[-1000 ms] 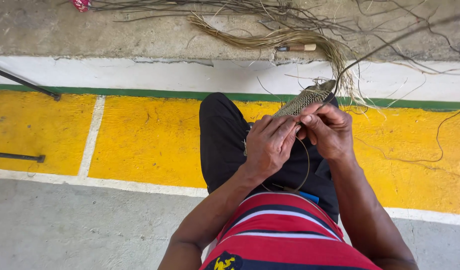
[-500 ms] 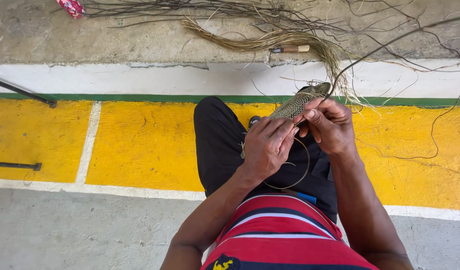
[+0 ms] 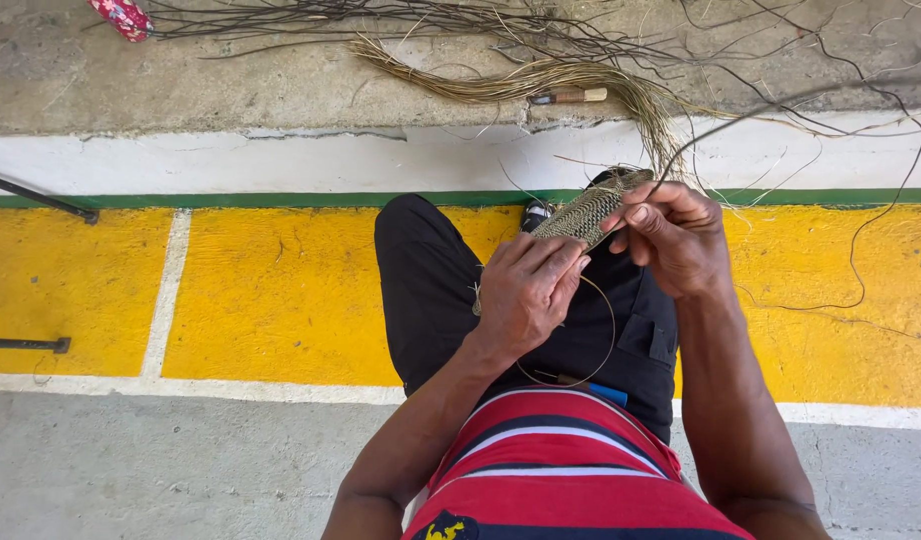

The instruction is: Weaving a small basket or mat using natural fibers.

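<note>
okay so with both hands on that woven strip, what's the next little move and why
Probably draw the thin strand snug with the right hand: it arcs loosely away from the woven strip, which the left hand steadies from below.

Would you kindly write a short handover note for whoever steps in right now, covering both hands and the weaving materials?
Left hand: closed around the lower end of the woven strip, held over the lap.
Right hand: fingers pinch the strip's upper end, where a long dark strand leads away.
Materials: a bundle of pale fibres and a wooden-handled tool lie on the concrete ledge ahead, with loose dark strands around them.
Done: a short, tightly woven length of strip.
Left: loose strands at the strip's far end remain unwoven; how long it should get cannot be told.
</note>
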